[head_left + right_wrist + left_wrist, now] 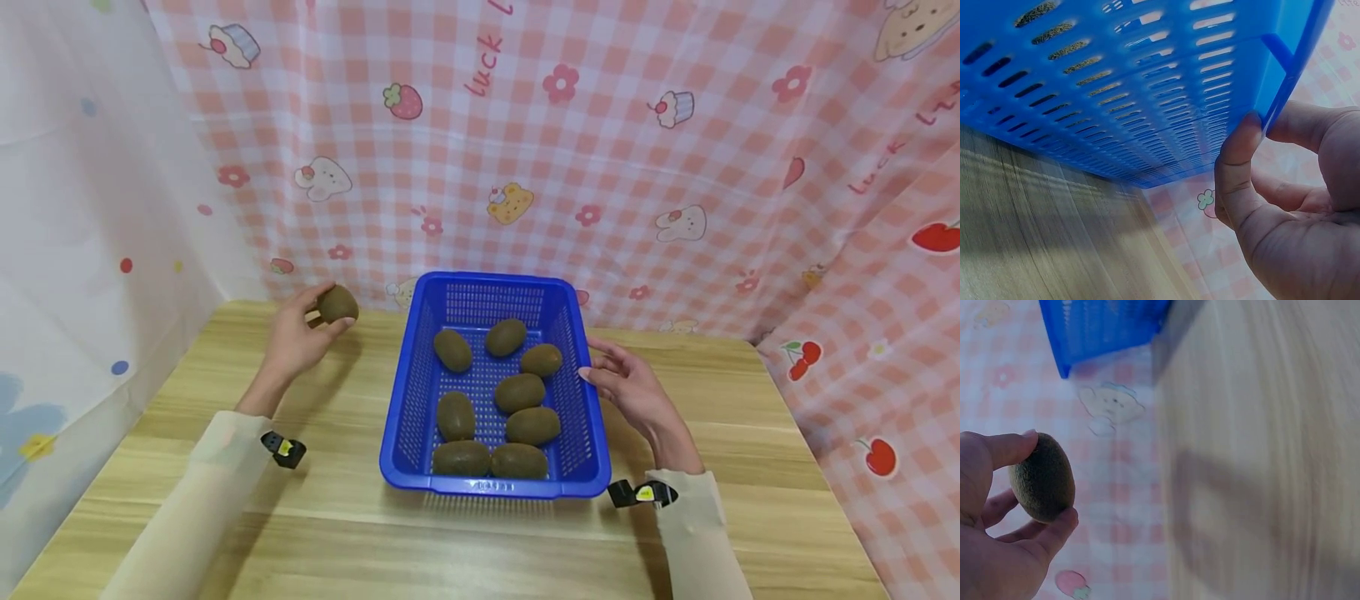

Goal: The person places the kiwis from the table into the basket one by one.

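Observation:
My left hand holds a brown kiwi between thumb and fingers, above the back left of the table. In the left wrist view the same kiwi is pinched at its two ends. A blue plastic basket stands at the middle with several kiwis inside, among them one near the back and one at the front left. At the basket's right side, my right hand grips the rim, thumb on one face and fingers curled on the other, as the right wrist view shows at the rim.
The wood-grain table spreads around the basket on all sides. Behind it hangs a pink checked cloth, and a white cloth hangs on the left. Black straps with small devices sit at both wrists.

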A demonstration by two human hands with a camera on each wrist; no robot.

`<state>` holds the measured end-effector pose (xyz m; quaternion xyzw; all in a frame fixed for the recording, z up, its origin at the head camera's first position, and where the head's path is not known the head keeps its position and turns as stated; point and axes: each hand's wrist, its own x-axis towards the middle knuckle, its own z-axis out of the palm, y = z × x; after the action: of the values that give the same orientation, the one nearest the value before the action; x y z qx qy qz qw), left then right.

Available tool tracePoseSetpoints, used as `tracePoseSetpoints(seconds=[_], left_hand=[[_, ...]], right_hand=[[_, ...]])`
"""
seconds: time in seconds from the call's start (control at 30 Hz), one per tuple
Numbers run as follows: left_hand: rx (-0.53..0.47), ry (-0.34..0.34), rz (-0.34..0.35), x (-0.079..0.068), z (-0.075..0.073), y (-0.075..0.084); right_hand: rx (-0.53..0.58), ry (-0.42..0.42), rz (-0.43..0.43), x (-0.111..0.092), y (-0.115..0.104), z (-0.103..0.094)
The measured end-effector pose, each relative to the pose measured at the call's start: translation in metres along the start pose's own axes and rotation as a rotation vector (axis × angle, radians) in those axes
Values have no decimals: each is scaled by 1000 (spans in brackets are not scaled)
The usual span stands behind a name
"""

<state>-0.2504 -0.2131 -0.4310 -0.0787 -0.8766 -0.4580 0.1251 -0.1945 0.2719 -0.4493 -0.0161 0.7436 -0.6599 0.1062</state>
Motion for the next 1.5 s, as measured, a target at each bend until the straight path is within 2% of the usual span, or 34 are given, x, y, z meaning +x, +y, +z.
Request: tracePoseSetpoints(seconds=[0.23, 0.5, 0.7, 1.03, 1.27, 1.5], left_hand=[[-38, -1, 35, -3, 4, 21], [-61, -3, 134, -8, 11, 43], [-89, -26, 175, -12, 17, 60], [-139, -97, 230, -12, 29, 87], [-112, -169, 279, -13, 39, 102], [-82, -254, 308, -15, 43, 114]], right_hand=[[21, -5, 3, -1, 0, 2], [23, -13, 13, -2, 2, 1], [19, -24, 13, -2, 3, -2], [24, -13, 21, -1, 2, 0], [35, -14, -5, -1, 0, -3], [25, -16, 3, 0, 1, -1]])
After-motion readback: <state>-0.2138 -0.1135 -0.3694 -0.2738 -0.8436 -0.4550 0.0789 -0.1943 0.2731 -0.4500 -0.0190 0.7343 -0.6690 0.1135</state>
